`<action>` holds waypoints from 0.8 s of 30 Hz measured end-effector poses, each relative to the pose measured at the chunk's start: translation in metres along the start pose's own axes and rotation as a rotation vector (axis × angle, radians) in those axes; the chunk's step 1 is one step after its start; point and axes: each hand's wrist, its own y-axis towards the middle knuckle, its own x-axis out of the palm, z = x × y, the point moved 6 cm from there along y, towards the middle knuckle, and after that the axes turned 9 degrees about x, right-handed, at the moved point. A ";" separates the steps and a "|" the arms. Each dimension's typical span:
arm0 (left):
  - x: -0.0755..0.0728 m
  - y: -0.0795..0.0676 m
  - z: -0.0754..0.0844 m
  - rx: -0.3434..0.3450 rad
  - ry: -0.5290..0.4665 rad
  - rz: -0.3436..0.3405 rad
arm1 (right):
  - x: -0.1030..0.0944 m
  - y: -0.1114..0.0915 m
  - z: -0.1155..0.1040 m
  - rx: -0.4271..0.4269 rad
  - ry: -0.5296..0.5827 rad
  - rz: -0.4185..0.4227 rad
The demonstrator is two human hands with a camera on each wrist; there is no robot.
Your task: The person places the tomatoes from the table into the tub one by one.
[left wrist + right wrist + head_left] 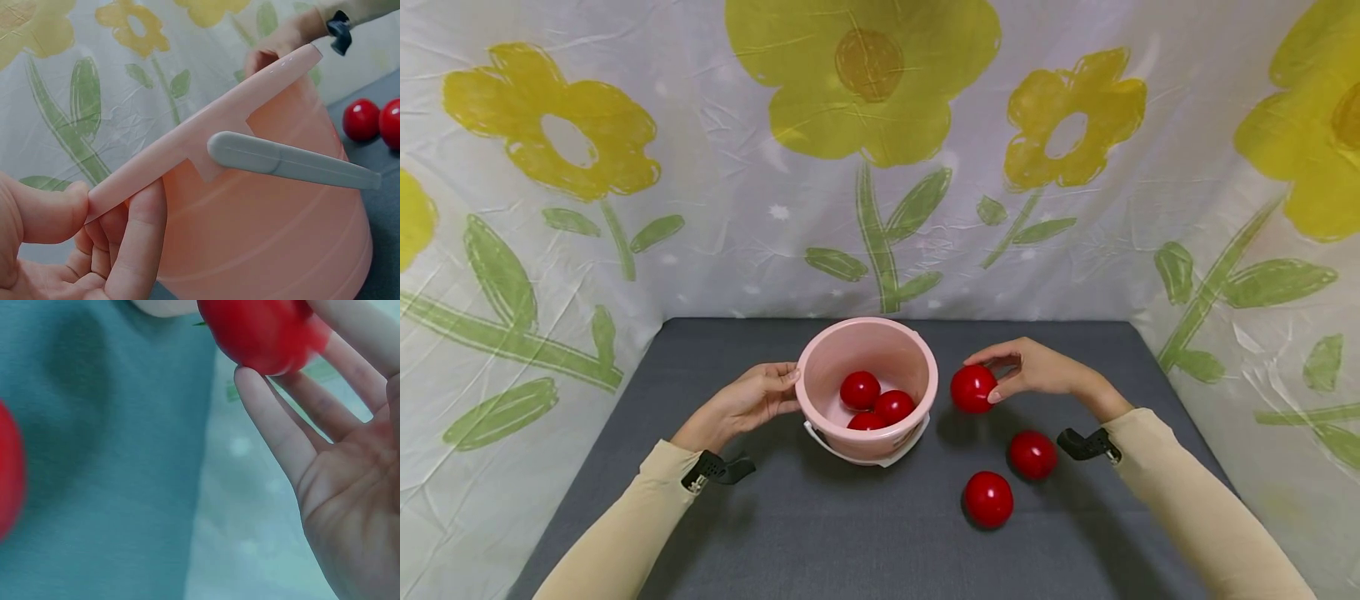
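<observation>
A pink bucket point(820, 400) stands tilted toward me, its white handle point(880, 460) hanging down in front. Three glossy red tomatoes lie inside it, one of them a tomato point(860, 390) near the back. My left hand point(752, 400) pinches the bucket's left rim between thumb and fingers; the left wrist view shows the grip point(125, 231) close up. To the right of the bucket, my right hand point(1037, 367) holds a tomato point(973, 389) by its fingertips, above the table. A small green tip beside this tomato point(262, 337) shows in the right wrist view.
Two more tomatoes rest on the dark grey table point(760, 533): one tomato point(1032, 455) below my right hand, another tomato point(988, 500) nearer to me. A flower-printed cloth point(715, 208) hangs behind the table and along both sides.
</observation>
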 end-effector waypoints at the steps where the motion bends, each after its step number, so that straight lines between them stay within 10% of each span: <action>1: 0.000 0.000 0.000 0.001 0.002 0.000 | -0.003 0.000 -0.003 0.001 0.000 0.005; 24: 0.000 0.001 0.000 0.008 -0.032 -0.024 | -0.033 0.031 -0.087 -0.028 -0.081 0.017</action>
